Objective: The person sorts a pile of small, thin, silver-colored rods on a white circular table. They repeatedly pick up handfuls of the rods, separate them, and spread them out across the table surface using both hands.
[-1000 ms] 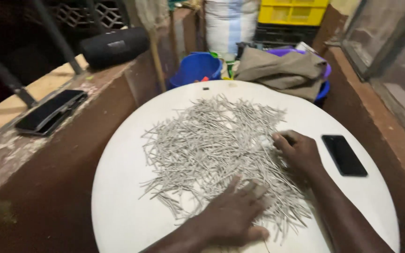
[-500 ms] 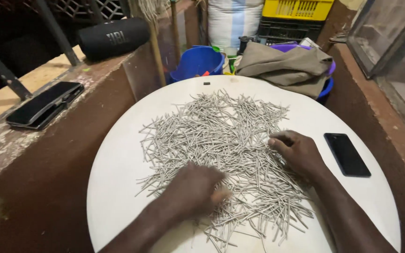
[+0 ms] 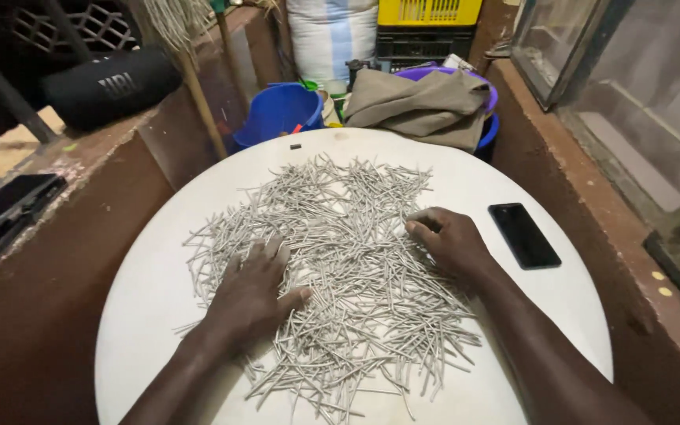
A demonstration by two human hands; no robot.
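Note:
A wide heap of thin grey sticks (image 3: 340,236) is spread over a round white table (image 3: 513,315). My left hand (image 3: 253,291) lies flat on the heap's left side, palm down, fingers apart. My right hand (image 3: 450,240) rests on the heap's right edge with its fingers curled over the sticks; whether any are pinched in it is hidden. A black phone (image 3: 523,234) lies on the table just right of my right hand.
Behind the table stand a blue bucket (image 3: 281,114), a folded tan cloth (image 3: 423,102) over a purple tub, a striped sack (image 3: 332,35) and a yellow crate (image 3: 428,12). A black cylindrical speaker (image 3: 112,86) sits on the left brown ledge. A windowed wall runs on the right.
My left hand has slid up and to the left across the sticks, from the near edge toward the heap's left middle. My right hand has stayed about where it was.

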